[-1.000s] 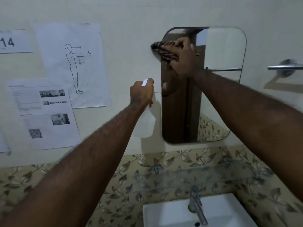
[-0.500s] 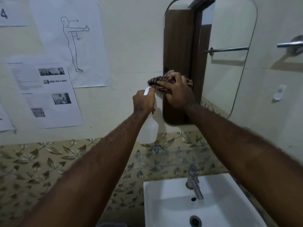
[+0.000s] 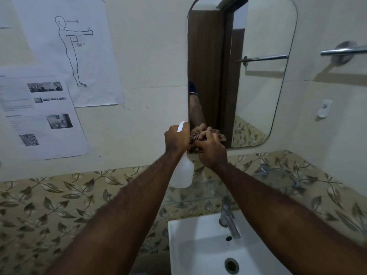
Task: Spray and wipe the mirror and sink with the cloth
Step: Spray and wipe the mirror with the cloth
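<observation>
Since 1 s ago right hand [image 3: 212, 150] dragged the cloth [image 3: 195, 140] from the mirror's top-left corner down its left side; now at the bottom-left corner. Left hand barely changed its pose.

Right hand: fingers [image 3: 208, 135] curled over the bunched striped cloth, pressing it flat on the mirror [image 3: 258, 92] glass at the lower edge. Cloth bulges out past the fingertips on the left and right; its reflection shows just above them.

Left hand [image 3: 175, 140]: fist wrapped around the neck of a white spray bottle [image 3: 183, 171], holding it upright just left of the mirror frame. Nozzle tip pokes out above the fingers, bottle body hangs below the fist. Left knuckles touch or nearly touch the cloth; can't tell which.

Sink [image 3: 200, 247] sits well below both hands, white basin, drain visible. Faucet [image 3: 228, 221] on its back rim, under the right forearm. Towel bar [image 3: 343, 51] far right of the fingers. Papers [image 3: 41, 114] taped on wall left of the left hand.
</observation>
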